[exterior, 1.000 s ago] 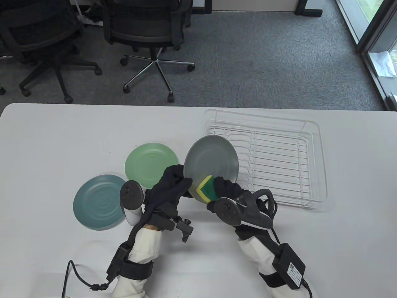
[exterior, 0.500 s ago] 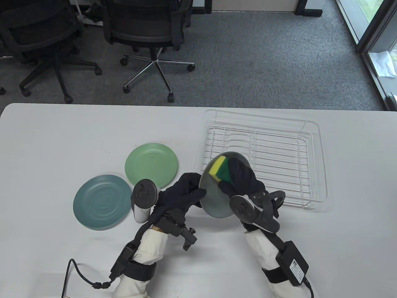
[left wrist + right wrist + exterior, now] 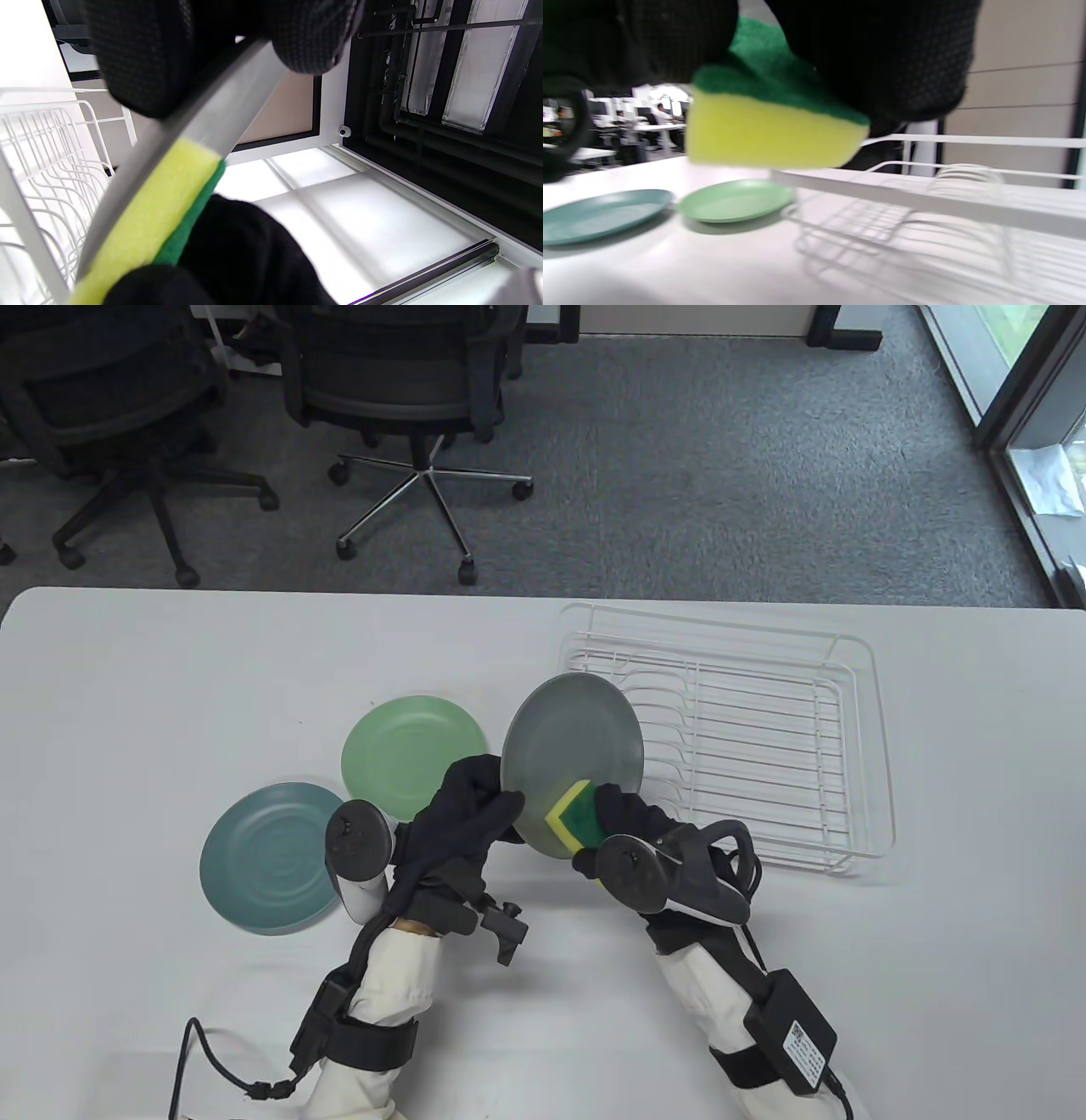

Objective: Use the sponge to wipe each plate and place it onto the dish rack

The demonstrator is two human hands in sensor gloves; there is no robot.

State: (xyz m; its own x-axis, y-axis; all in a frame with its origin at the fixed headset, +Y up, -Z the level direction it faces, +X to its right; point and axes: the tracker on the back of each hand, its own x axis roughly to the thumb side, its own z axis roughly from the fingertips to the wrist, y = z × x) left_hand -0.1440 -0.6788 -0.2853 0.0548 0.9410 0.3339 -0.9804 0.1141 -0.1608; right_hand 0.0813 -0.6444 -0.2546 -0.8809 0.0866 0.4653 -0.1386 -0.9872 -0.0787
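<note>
My left hand [image 3: 475, 806] grips the left rim of a grey plate [image 3: 570, 742], held tilted above the table. My right hand [image 3: 624, 814] holds a yellow and green sponge [image 3: 575, 817] against the plate's lower edge. In the left wrist view the grey plate [image 3: 229, 114] runs edge-on between my fingertips [image 3: 169, 55], with the sponge [image 3: 161, 212] pressed on it. The right wrist view shows the sponge [image 3: 768, 123] gripped under my gloved fingers [image 3: 882, 55]. A light green plate [image 3: 407, 751] and a teal plate [image 3: 267, 853] lie flat on the table at the left.
A white wire dish rack [image 3: 764, 729] stands empty at the right, just behind the grey plate. The white table [image 3: 170, 687] spreads to the left. Office chairs [image 3: 399, 390] stand on the carpet beyond the far edge.
The grey plate turned back from edge-on to face up and moved left. The sponge slid from the plate's upper part down to its lower edge.
</note>
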